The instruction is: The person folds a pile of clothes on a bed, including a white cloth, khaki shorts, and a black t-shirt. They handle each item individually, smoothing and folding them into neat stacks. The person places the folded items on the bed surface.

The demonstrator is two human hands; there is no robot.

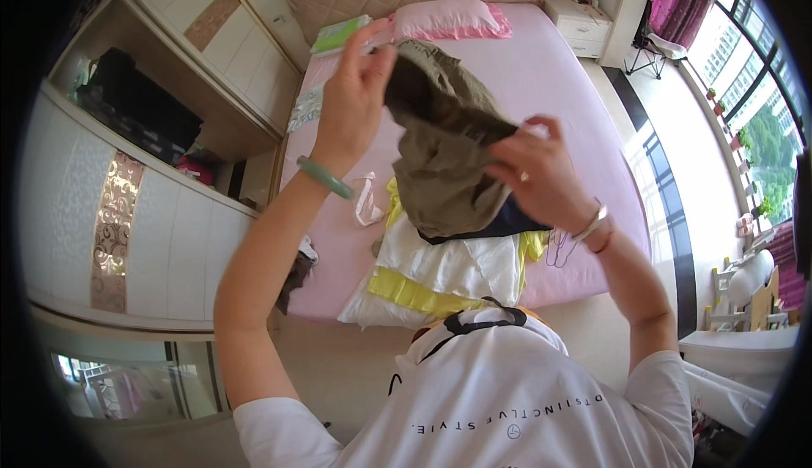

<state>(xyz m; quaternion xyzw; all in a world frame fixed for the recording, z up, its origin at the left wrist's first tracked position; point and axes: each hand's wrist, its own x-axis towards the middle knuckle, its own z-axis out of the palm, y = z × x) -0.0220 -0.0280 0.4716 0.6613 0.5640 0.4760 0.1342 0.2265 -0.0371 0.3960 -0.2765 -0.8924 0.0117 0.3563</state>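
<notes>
An olive-brown garment, its opening spread between my hands, hangs above the bed; whether it is shorts or another kind I cannot tell. My left hand pinches its upper left edge, a green bangle on that wrist. At the other end of the opening, my right hand grips the cloth between thumb and fingers. Beneath the garment lies a pile of clothes: a dark piece, a white piece and a yellow piece. The olive cloth hides part of this pile.
The pile rests on a pink-sheeted bed with a pink pillow. Clothes hangers lie right of the pile, a small pale pink item left of it. A wardrobe stands left; a white nightstand stands far right.
</notes>
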